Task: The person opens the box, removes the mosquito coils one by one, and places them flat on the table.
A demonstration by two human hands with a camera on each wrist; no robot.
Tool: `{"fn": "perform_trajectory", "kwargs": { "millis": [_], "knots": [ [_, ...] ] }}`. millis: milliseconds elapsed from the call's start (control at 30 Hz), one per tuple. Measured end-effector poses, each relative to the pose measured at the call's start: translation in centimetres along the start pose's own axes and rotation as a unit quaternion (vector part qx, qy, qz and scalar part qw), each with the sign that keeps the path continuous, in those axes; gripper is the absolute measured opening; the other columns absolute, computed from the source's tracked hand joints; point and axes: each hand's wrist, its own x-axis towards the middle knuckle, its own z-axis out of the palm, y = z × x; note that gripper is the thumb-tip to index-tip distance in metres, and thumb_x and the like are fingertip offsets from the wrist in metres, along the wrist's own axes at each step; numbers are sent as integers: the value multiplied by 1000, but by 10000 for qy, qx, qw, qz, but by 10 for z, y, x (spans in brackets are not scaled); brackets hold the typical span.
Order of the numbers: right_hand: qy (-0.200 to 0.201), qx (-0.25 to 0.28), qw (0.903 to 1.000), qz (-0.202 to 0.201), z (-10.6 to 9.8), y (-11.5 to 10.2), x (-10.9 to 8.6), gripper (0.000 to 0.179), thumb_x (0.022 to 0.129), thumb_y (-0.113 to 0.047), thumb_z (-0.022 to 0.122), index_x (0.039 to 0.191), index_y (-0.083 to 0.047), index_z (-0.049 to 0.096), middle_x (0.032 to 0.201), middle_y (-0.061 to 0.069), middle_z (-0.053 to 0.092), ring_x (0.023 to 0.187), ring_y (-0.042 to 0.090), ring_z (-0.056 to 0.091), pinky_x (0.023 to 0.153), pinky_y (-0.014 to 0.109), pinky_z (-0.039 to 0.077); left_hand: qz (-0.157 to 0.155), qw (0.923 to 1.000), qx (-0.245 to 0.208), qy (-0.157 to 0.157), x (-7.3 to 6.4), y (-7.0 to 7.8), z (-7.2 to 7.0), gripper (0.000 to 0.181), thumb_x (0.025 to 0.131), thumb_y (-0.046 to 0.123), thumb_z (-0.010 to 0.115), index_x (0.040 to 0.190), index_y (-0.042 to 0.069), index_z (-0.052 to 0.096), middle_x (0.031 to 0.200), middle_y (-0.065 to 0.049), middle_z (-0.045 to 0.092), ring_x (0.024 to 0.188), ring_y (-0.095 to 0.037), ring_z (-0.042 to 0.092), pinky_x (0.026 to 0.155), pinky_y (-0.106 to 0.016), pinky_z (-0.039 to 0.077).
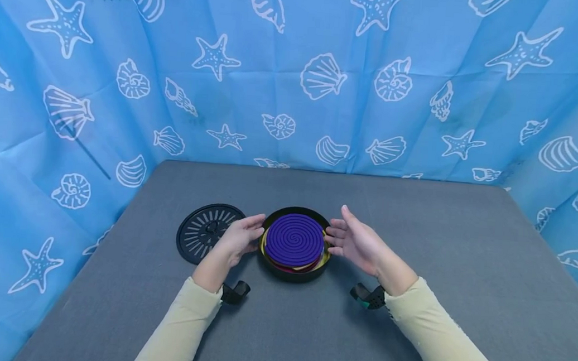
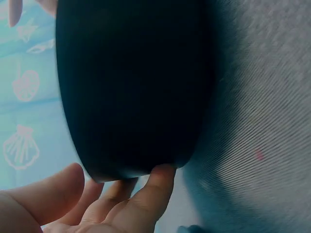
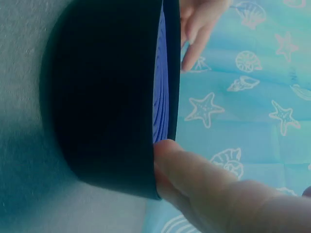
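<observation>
A round black container [image 1: 293, 277] stands in the middle of the table, with a purple spiral-patterned disc [image 1: 295, 239] on top of a stack inside it. Yellow and dark red edges show under that disc. My left hand [image 1: 239, 238] is at the container's left side, fingers extended; in the left wrist view its fingertips [image 2: 163, 174] meet the dark wall. On the opposite side is my right hand [image 1: 357, 242], thumb raised and fingers loosely bent toward the rim. A right fingertip [image 3: 167, 148] appears against the rim in the right wrist view. Neither hand grips anything.
A black round lid [image 1: 189, 235] with radiating slots lies left of the container, partly behind my left hand. Black straps [image 1: 235, 293] hang at both wrists. A blue curtain [image 1: 275, 90] with white shells and starfish stands behind the grey table [image 1: 441, 230].
</observation>
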Motion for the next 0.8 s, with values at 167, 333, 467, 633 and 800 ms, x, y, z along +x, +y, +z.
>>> {"fn": "perform_trajectory", "kwargs": {
  "millis": [167,333,467,633,800],
  "knots": [
    [-44,-60,10000,60,3,0,2,80,104,-51,14,148,11,-13,154,35,-8,144,45,2,115,53,14,-129,9998,-98,122,2,-6,-1,44,104,3,41,147,4,39,150,-18,39,135,-32,40,105,-52,37],
    [-29,26,9999,137,4,0,4,78,104,-49,14,148,10,-12,155,34,-8,144,45,2,115,53,14,-276,9994,-70,199,3,-7,-2,43,103,5,43,147,7,42,148,-15,43,126,-28,51,97,-46,46],
    [-56,145,9998,126,4,-1,4,78,105,-49,15,148,10,-12,155,33,-8,144,44,2,115,53,13,-296,9992,-95,240,4,-8,-1,44,103,5,44,147,8,43,148,-15,43,126,-29,51,96,-47,47],
    [-108,311,9994,93,3,-2,5,77,105,-48,16,149,10,-12,156,33,-7,144,44,2,115,53,12,-328,9990,-166,261,5,-7,0,44,103,5,45,147,7,42,149,-16,41,132,-31,44,101,-52,42],
    [20,442,9990,117,2,-2,7,73,106,-44,17,149,10,-10,156,33,-5,144,43,6,115,54,13,-358,9987,-244,260,6,-7,-1,44,103,4,45,147,7,42,149,-17,40,132,-31,44,101,-52,42]
  ]
}}
